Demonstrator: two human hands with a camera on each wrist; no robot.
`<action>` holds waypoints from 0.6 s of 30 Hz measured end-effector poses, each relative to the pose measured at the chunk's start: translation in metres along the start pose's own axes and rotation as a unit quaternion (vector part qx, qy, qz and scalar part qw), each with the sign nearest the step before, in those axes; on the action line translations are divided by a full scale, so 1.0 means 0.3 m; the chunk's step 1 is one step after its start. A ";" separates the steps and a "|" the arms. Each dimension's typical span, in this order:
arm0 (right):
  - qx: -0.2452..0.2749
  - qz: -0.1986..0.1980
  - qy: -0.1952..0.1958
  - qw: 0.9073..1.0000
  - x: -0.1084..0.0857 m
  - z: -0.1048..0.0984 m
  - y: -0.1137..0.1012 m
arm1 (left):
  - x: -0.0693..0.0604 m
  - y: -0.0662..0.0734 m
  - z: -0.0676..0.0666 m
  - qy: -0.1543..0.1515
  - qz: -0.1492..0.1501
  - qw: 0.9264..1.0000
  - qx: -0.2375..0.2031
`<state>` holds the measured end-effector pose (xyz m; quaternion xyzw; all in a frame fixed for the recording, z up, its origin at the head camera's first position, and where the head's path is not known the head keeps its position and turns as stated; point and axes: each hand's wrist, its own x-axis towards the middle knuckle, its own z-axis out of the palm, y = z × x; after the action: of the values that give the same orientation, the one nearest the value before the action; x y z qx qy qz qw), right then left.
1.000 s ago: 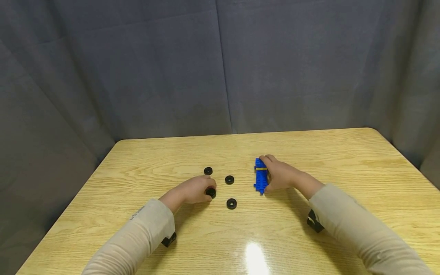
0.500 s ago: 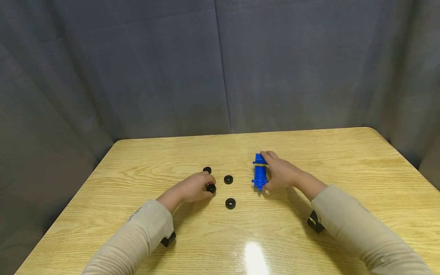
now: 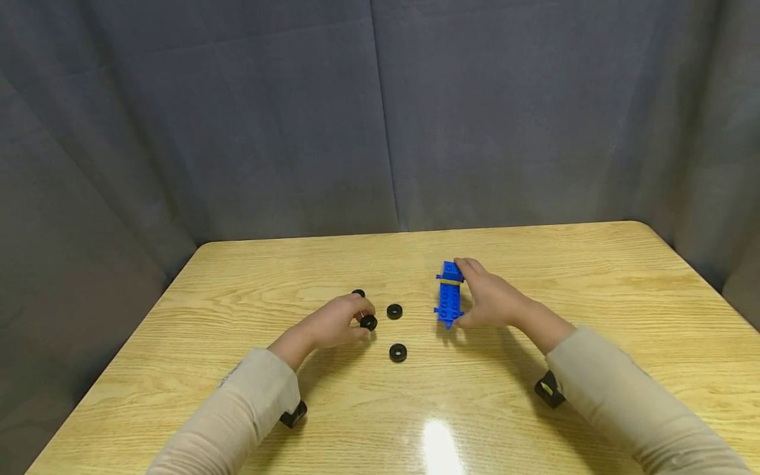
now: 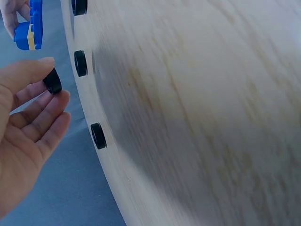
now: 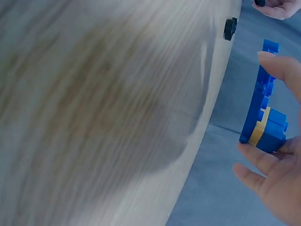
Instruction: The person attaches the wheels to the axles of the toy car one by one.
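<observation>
My left hand pinches a black toy wheel between thumb and fingers. The left wrist view shows this wheel raised off the table, the other fingers spread below it. On the right, my right hand grips a blue toy-brick car chassis by its two ends. Studs line its top, small axle pins stick out at the side, and a yellow layer crosses near the far end. Seen from the right wrist, the chassis is also held above the tabletop.
Three more black wheels lie flat on the wooden table: one wheel between the hands, a nearer wheel, and a wheel partly hidden behind the left hand. A grey curtain hangs beyond the table.
My left hand has lifted the wheel and shifted it slightly right. The right hand has raised the chassis and tipped it so more of its studded top faces the head camera.
</observation>
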<state>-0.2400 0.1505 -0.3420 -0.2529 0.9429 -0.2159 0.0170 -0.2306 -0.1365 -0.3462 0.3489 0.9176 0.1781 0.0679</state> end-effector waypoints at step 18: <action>0.040 -0.019 0.025 0.999 -0.026 -0.015 -0.023 | 0.006 0.026 0.007 0.032 0.010 0.999 -0.031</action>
<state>-0.2307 0.1506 -0.3357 -0.2645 0.9287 -0.2599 -0.0010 -0.2266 -0.1293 -0.3453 0.3501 0.9097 0.2182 0.0472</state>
